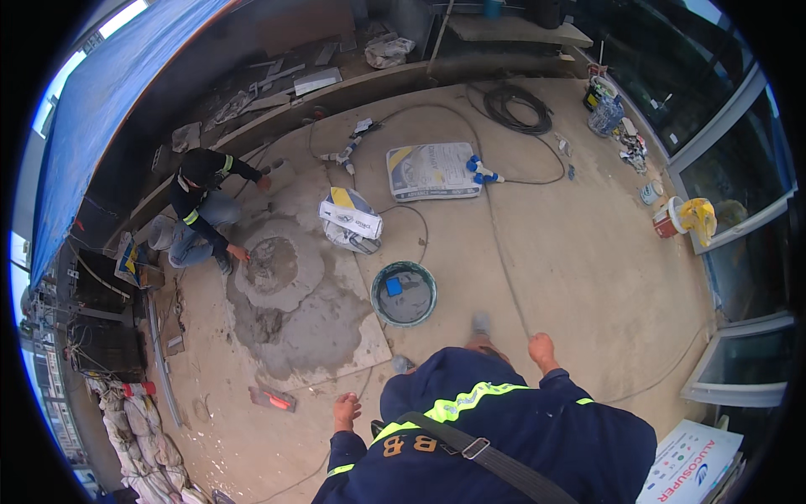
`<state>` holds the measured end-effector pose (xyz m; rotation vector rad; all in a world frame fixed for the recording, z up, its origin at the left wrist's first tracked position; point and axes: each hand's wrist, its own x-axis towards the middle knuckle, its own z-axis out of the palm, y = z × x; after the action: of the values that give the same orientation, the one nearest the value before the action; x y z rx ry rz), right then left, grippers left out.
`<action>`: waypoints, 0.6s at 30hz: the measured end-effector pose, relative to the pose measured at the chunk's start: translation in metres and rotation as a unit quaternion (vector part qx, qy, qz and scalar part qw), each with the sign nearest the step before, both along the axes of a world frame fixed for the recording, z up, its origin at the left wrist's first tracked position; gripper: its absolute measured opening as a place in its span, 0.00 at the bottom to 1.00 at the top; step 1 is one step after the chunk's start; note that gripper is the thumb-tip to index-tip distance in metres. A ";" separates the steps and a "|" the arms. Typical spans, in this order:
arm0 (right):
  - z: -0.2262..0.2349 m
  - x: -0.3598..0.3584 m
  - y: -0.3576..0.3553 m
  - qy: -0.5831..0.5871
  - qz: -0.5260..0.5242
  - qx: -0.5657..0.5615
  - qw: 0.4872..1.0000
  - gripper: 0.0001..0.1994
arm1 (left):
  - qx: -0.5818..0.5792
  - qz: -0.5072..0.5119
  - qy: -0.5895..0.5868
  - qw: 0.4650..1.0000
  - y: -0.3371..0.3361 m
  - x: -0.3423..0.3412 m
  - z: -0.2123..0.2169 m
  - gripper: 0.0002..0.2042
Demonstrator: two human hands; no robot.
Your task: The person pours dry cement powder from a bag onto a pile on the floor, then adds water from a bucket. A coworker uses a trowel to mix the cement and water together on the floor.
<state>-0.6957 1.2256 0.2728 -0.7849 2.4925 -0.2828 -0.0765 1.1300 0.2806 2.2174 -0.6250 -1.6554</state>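
My right hand [544,351] is closed on a dark cable [506,273] that runs up the floor to blue-and-white plug connectors [484,170]. My left hand [346,412] hangs at my side with its fingers loosely apart and nothing in them. Beyond that hand, a trowel with a red handle [273,399] lies on the floor. Ahead of my feet stands a round dark tub [404,293] of grey mix, with a blue object [394,286] in it. To its left, wet grey mortar [306,332] spreads over a board [369,340], around a ring-shaped heap [294,290].
A co-worker [206,206] crouches at the heap, one hand touching it. Bags [432,170] lie ahead, near a coiled black cable [518,109]. Buckets [669,218] stand along the glass doors at right. Stacked sacks [143,428] and a long metal bar [162,361] are at left.
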 end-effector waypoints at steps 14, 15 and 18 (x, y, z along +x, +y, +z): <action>-0.021 -0.148 -0.245 -0.365 0.214 0.159 0.892 0.27 | -0.126 0.082 -0.089 0.985 0.048 -0.199 0.056 0.22; -0.024 -0.143 -0.258 -0.384 0.211 0.142 0.888 0.25 | -0.101 0.114 -0.091 0.984 0.066 -0.204 0.057 0.22; -0.027 -0.120 -0.283 -0.409 0.207 0.106 0.882 0.22 | -0.021 0.206 -0.068 0.976 0.123 -0.209 0.057 0.22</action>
<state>-0.8158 0.9424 0.2454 -0.8516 1.4913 -0.1368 -0.2856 1.2530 0.3375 2.2518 -0.2048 -1.2810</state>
